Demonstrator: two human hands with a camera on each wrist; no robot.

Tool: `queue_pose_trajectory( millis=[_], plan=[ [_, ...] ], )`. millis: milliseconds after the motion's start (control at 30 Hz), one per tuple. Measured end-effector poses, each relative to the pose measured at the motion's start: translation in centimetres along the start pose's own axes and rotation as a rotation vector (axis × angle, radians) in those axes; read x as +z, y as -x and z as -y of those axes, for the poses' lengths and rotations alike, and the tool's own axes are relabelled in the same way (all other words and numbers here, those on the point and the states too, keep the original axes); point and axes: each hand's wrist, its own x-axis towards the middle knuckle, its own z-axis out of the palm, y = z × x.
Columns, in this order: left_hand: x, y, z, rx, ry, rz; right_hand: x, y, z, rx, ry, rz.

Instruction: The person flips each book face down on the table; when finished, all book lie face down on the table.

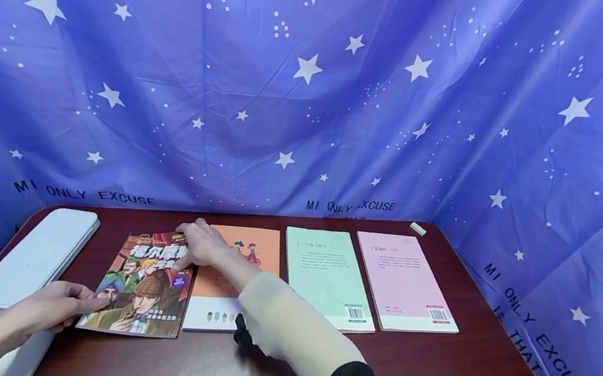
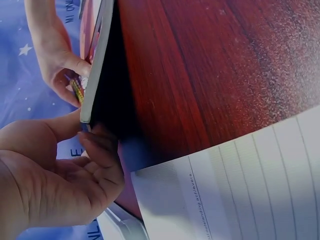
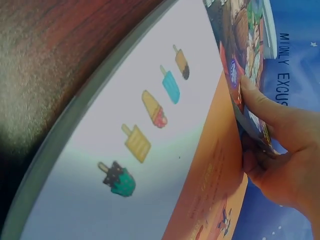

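A book with a detective illustrated on its cover (image 1: pixel 144 294) lies between both hands, left of an orange-and-white book (image 1: pixel 264 253). My left hand (image 1: pixel 48 306) pinches its lower left corner between thumb and fingers. At its upper right edge, my right hand (image 1: pixel 205 244) holds it, thumb on the cover and fingers beneath. In the left wrist view the book's near edge (image 2: pixel 99 70) is raised off the table, with dark shadow below. The right wrist view shows ice-pop drawings on the orange-and-white book (image 3: pixel 150 150), close beside the held one.
To the right lie a green book (image 1: pixel 324 273) and a pink book (image 1: pixel 404 278), with a small whitish block (image 1: pixel 418 228) behind. A long white flat case (image 1: pixel 34 261) is at the left, and a lined notebook (image 2: pixel 225 190) lies near the left hand. A starry blue curtain (image 1: pixel 247 79) surrounds the table.
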Motion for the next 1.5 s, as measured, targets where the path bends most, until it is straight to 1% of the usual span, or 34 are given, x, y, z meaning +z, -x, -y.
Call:
queue_pose_trajectory(
  millis=[133, 233, 267, 333, 433, 500, 567, 733, 833, 900, 1033, 1100, 1267, 1333, 1500],
  plan=[
    [-0.1, 0.0, -0.3, 0.008, 0.014, 0.013, -0.3, 0.0, -0.4, -0.027, -0.039, -0.004],
    [-0.5, 0.1, -0.3, 0.028, 0.052, 0.028, -0.7, 0.2, -1.0, -0.042, -0.112, 0.006],
    [-0.7, 0.1, -0.3, 0.034, 0.067, 0.037, -0.8, 0.3, -1.2, -0.042, -0.151, 0.006],
    [-1.0, 0.1, -0.4, 0.051, 0.095, 0.055, -1.0, 0.5, -1.8, -0.032, -0.269, 0.005],
    [-1.3, 0.2, -0.8, 0.070, 0.093, 0.061, -1.5, 1.1, -2.6, -0.011, -0.489, 0.003],
    [-1.4, 0.2, -1.2, 0.082, 0.075, 0.047, -1.8, 1.5, -3.2, 0.004, -0.632, 0.002],
    [-1.4, 0.2, -1.6, 0.091, 0.059, 0.025, -2.1, 2.0, -3.9, 0.014, -0.731, 0.004],
    [-1.1, 0.0, -2.8, 0.128, 0.023, -0.047, -2.6, 3.6, -5.9, 0.056, -0.904, 0.011],
    [-0.8, -0.2, -3.7, 0.158, 0.003, -0.091, -2.9, 4.7, -7.1, 0.063, -1.003, 0.005],
    [-0.4, -0.3, -4.3, 0.179, 0.010, -0.111, -3.0, 5.4, -7.9, 0.065, -1.055, 0.002],
    [0.4, -0.5, -5.5, 0.223, 0.072, -0.112, -3.1, 6.8, -9.3, 0.082, -1.135, -0.032],
    [0.8, -0.7, -6.0, 0.235, 0.119, -0.095, -3.2, 7.6, -10.0, 0.081, -1.166, -0.059],
    [1.9, -1.1, -7.4, 0.256, 0.237, -0.079, -3.7, 9.4, -11.7, 0.055, -1.227, -0.110],
    [2.4, -1.3, -7.9, 0.274, 0.285, -0.107, -3.9, 10.2, -12.3, 0.056, -1.247, -0.129],
    [3.7, -1.8, -9.1, 0.315, 0.414, -0.206, -4.5, 12.1, -13.7, 0.056, -1.305, -0.183]
  ],
)
